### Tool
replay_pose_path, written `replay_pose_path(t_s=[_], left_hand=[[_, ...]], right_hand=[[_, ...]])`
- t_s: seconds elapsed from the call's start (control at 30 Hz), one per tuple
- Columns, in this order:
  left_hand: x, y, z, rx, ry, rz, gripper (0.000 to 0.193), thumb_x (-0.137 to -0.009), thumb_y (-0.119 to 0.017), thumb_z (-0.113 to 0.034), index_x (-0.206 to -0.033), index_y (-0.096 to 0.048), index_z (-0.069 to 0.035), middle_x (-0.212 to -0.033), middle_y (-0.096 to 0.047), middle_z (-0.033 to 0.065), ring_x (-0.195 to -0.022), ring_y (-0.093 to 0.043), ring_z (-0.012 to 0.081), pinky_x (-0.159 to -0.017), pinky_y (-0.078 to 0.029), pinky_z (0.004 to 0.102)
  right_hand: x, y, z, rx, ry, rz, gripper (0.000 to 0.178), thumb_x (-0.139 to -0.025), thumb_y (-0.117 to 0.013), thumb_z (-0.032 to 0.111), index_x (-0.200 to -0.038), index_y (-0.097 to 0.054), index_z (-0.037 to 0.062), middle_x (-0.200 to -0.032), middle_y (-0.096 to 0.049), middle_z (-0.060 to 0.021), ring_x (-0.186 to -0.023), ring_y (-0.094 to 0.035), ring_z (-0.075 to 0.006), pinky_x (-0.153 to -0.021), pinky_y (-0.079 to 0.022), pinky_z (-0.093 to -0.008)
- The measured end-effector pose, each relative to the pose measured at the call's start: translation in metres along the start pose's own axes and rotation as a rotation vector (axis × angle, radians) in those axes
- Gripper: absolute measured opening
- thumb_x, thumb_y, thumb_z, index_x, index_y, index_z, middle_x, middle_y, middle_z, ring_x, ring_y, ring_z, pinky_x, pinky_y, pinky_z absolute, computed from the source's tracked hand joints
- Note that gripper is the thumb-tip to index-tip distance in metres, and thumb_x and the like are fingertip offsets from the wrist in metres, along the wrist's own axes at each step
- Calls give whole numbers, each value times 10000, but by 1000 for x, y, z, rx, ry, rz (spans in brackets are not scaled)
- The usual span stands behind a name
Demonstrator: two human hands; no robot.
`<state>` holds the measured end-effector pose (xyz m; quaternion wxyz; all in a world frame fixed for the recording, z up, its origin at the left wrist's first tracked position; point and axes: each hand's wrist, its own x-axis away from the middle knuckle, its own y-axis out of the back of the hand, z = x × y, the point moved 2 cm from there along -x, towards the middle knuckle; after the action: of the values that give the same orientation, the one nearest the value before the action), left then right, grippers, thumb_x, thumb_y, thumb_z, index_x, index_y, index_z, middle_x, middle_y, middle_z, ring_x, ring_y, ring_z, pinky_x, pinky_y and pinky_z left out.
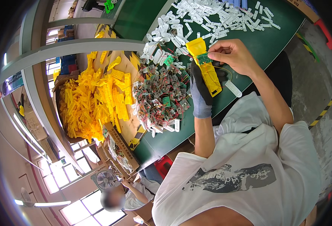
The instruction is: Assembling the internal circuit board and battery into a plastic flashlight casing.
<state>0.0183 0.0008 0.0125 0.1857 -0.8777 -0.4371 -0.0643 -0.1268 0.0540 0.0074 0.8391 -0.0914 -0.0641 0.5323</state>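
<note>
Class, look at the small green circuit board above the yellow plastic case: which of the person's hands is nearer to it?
Right. The right hand pinches the green circuit board in its fingers; the gloved left hand grips the yellow case just below it.

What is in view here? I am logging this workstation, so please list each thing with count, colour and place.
yellow housing: one, yellow, held above the table.
small circuit board: one, green, pinched at the housing's top.
wired circuit boards: a heap, green with red wires, mid table.
yellow plastic parts: a pile, yellow, in a cardboard box at the left.
white plastic pieces: many, white, far side of the table.
table: one, green.
fan: one, lower left, near another person.
left hand: grey glove, holds the housing.
right hand: bare, pinches the board.
</note>
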Motion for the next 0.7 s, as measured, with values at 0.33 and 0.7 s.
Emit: replay_pose_path(t_s=[0.33, 0.7], left_hand=[[3, 8, -1, 52, 145, 97, 475, -1001, -311, -472, -1217, -447, -72, -891, -663, 143, -664, -679, 252, -534, -560, 330], [4, 1, -4, -21, 96, 64, 498, -996, -310, -500, -1175, -466, -62, -842, -665, 161, -624, -672, 264, -502, -538, 334]], right_hand=[[1, -1, -3, 28, 102, -7, 126, -850, -695, 86, -931, -682, -9, -822, -657, -11, -714, -584, -42, -652, -476, -194], [2, 1, -4, 35, 105, 6, 116, -854, -689, 89, -912, -681, -11, -801, -650, -4, -692, -565, -31, -638, -461, -186]])
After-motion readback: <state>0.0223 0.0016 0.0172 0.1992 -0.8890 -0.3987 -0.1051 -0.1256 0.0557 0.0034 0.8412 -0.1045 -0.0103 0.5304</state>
